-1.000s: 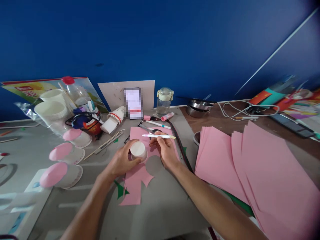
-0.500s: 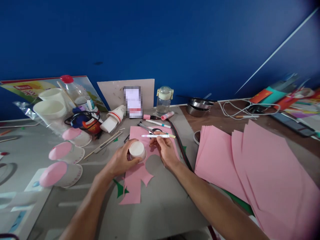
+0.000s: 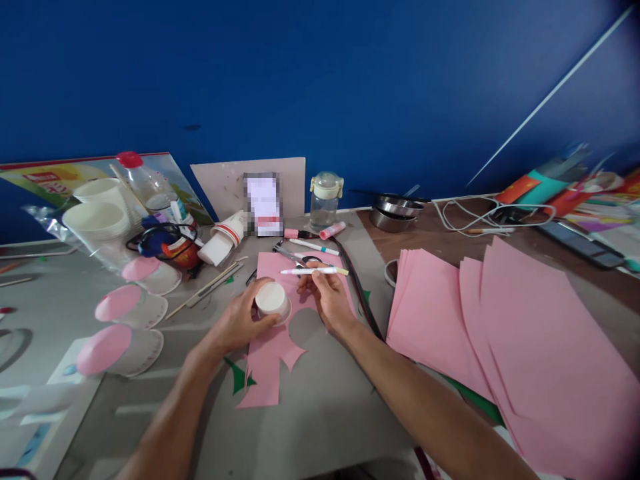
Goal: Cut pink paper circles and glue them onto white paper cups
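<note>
- L hand [image 3: 243, 319]: grip part-closed round paper cup [image 3: 271, 298], thumb on near side.
- Cup's upside down, base up, over cut pink paper [image 3: 265, 380] on worktop [image 3: 330, 420].
- Cup prob. v. light, thin-walled, dents if squeezed; best held gently nr rim, likely stiffer.
- R hand [image 3: 327, 297]: grip pinched on felt-tip marker [image 3: 300, 271], approx. level; prob. light, stiff, smooth; hold mid-barrel.
</note>
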A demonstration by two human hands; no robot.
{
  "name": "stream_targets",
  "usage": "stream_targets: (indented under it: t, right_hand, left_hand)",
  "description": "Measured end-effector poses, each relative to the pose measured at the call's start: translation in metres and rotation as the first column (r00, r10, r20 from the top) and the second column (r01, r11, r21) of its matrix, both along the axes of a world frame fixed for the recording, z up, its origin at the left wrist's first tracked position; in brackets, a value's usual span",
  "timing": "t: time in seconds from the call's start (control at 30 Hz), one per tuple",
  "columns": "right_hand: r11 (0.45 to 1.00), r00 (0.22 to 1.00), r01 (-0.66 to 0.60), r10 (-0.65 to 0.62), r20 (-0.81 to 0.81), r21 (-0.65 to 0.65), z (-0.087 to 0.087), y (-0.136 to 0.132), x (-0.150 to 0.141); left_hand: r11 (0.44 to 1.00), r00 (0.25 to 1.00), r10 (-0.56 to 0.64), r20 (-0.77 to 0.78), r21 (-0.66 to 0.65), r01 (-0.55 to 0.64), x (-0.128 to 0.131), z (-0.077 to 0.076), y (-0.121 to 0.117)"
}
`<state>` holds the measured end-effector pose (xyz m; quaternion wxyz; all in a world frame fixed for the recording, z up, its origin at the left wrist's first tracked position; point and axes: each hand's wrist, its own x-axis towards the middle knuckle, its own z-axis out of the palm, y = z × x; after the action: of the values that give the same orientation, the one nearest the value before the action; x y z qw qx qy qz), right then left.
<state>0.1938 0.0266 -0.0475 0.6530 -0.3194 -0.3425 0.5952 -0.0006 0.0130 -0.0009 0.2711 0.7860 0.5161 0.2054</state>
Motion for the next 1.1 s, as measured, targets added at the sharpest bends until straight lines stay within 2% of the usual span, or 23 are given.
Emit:
stream_targets:
  t: [0.6, 1.1]
  right_hand:
    - [1.0, 1.0, -0.017, 0.017, -0.013, 0.003, -0.0019, 0.0007, 0.0005]
    - [0.999, 1.0, 0.019, -0.02, -0.012, -0.039, 0.0048, -0.0017, -0.0002]
  left_hand:
    - [1.0, 1.0, 0.009, -0.011, -0.004, -0.009, 0.0001, 0.0014, -0.0018]
    - [1.0, 1.0, -0.01, -0.008, 0.0, 0.01, -0.0011, -0.001, -0.0012]
